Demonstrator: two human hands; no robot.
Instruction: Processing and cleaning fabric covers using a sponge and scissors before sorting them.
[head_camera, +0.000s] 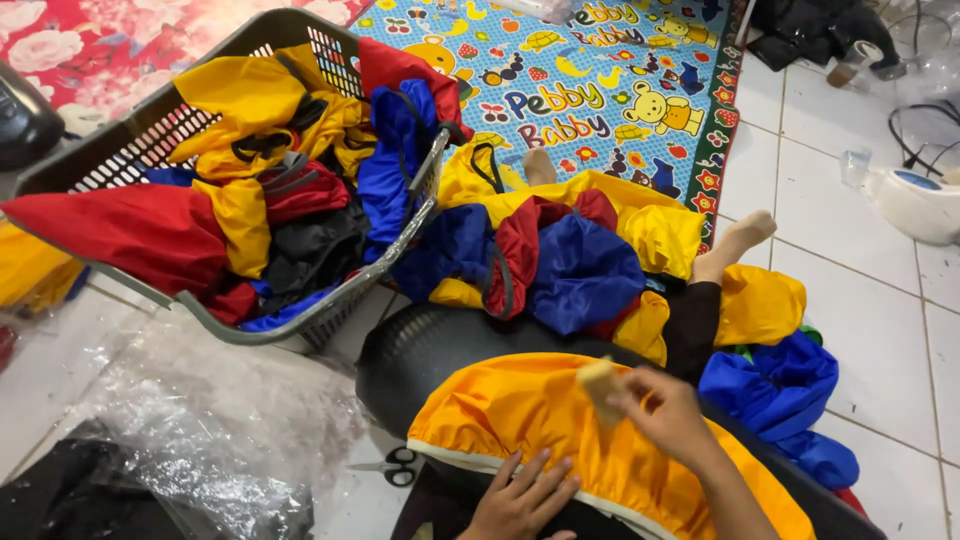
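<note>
Though blurred, pale scrap (598, 383) in right hand (668, 412)

Crumpled clear plastic packaging bags (200, 420) heaped on the floor at lower left, transparent and glossy, partly over dark fabric. Beyond that, only a printed play mat (590, 90) at top centre bearing colourful lettering on blue, bordered with fruit pictures. No labels, signs or screens visible.
</note>
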